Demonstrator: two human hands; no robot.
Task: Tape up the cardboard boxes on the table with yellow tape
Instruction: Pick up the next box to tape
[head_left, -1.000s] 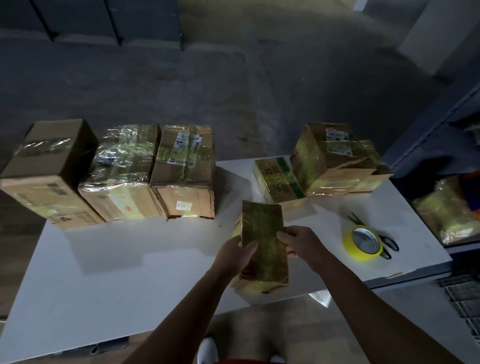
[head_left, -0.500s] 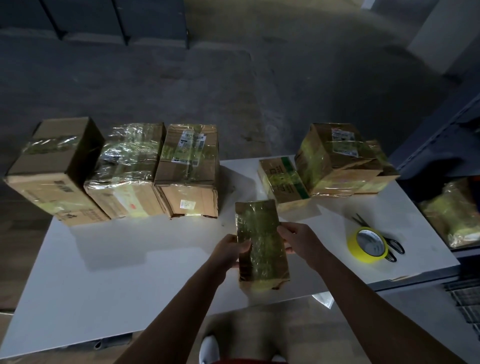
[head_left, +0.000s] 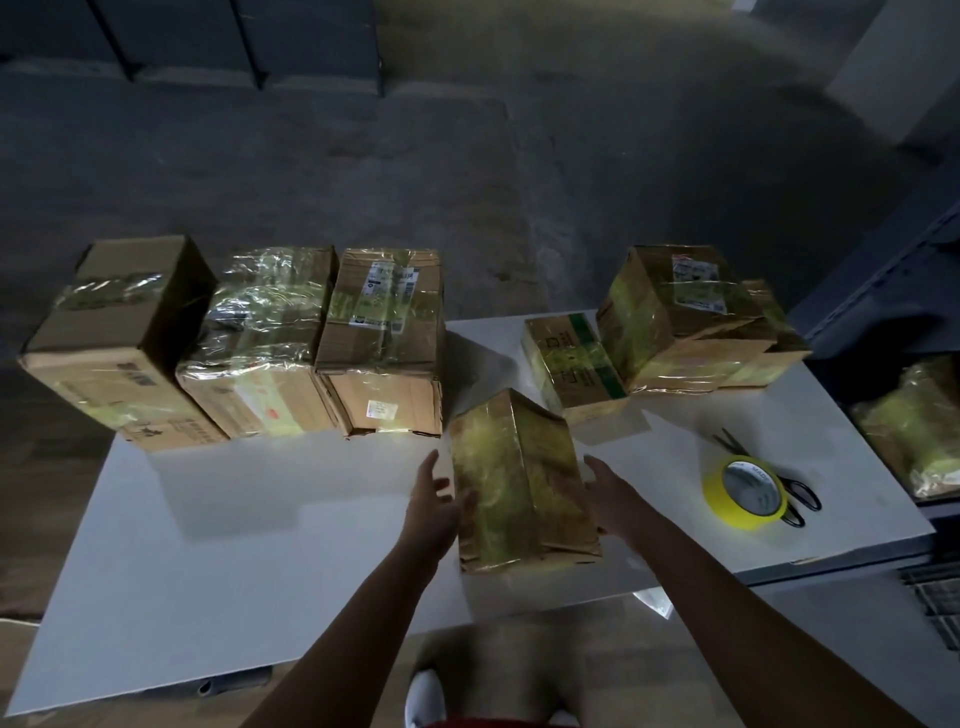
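A small cardboard box (head_left: 519, 483), wrapped in yellow tape, stands on the white table (head_left: 260, 545) near its front edge. My left hand (head_left: 434, 499) is at the box's left side with straight fingers, its thumb against the cardboard. My right hand (head_left: 610, 491) lies flat along the box's right side, fingers extended. A roll of yellow tape (head_left: 745, 491) lies on the table to the right, well apart from both hands.
Black scissors (head_left: 795, 491) lie partly under the tape roll. Three large taped boxes (head_left: 260, 343) line the table's back left; three smaller taped boxes (head_left: 675, 317) crowd the back right. A wrapped parcel (head_left: 914, 426) sits on a shelf at right.
The small box has gone from gripped and lifted in both hands to standing on the table, turned slightly. Both hands have opened and now lie flat beside it.
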